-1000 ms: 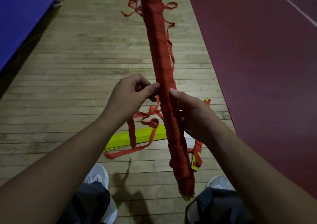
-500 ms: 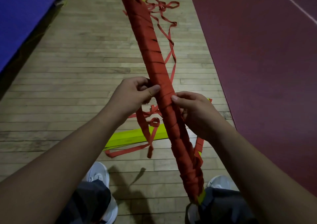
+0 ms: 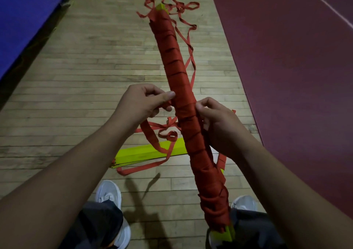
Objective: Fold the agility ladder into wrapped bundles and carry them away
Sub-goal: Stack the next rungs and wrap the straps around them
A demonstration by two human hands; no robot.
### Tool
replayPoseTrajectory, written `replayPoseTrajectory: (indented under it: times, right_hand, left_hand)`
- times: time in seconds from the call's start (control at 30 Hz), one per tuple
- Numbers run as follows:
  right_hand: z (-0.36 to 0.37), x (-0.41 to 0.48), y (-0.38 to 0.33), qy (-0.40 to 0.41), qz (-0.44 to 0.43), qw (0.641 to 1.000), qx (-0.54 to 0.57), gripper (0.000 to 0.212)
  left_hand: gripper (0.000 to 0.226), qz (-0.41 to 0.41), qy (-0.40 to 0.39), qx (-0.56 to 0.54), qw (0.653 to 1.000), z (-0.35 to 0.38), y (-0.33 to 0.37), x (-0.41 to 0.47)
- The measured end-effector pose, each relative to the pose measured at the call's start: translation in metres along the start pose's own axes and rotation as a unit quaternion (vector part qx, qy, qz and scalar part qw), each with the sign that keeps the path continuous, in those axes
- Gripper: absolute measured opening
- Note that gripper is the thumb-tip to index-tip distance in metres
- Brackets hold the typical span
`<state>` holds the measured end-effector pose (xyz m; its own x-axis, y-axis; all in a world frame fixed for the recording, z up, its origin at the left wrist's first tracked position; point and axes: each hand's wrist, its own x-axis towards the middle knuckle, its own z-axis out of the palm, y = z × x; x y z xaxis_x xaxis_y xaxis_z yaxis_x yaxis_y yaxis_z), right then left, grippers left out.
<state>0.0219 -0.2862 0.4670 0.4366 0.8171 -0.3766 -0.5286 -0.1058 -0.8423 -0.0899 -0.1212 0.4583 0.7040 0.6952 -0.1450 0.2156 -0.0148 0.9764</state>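
Note:
A long bundle (image 3: 176,73) of yellow ladder rungs wrapped in red strap slants from my knees up and away over the floor. My right hand (image 3: 219,122) grips the bundle at its middle, thumb on top. My left hand (image 3: 143,103) pinches the red strap (image 3: 150,136) against the bundle's left side, and a loose length hangs down from it. More loose red strap (image 3: 188,38) lies tangled on the floor beyond the bundle's far end. A second stack of yellow rungs (image 3: 150,152) lies flat on the floor under my hands, with strap draped over it.
I stand on a wooden plank floor (image 3: 76,67). A dark red court surface (image 3: 296,67) runs along the right. A blue mat (image 3: 24,19) lies at the far left. My white shoes (image 3: 108,193) show at the bottom.
The bundle's far end has swung back toward the right and its yellow tip now shows. Both hands keep their hold at the middle.

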Motion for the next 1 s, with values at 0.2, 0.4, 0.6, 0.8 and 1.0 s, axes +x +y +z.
replayPoseTrajectory:
  times: [0.2,0.4,0.6,0.8,1.0]
  right_hand:
    - [0.002,0.003,0.004,0.012,-0.02,0.997,-0.078,0.026]
    - [-0.002,0.007,0.009,0.003,-0.033,0.977,-0.212,0.024]
    - [0.001,0.009,0.012,-0.018,0.02,0.996,-0.082,0.047]
    - [0.001,0.002,0.005,-0.081,0.076,0.993,0.03,0.05]
    - [-0.003,0.006,0.007,-0.055,0.051,0.997,0.001,0.057]
  left_hand:
    - [0.05,0.009,0.011,-0.033,0.999,0.007,0.0,-0.006]
    - [0.02,-0.025,0.013,-0.043,0.999,0.014,-0.005,-0.009]
    - [0.017,-0.03,-0.011,-0.124,0.992,0.022,-0.003,-0.007]
    - [0.006,0.018,-0.011,-0.041,0.999,0.011,0.002,-0.004]
    - [0.025,0.029,-0.019,0.055,0.998,-0.002,0.007,-0.002]
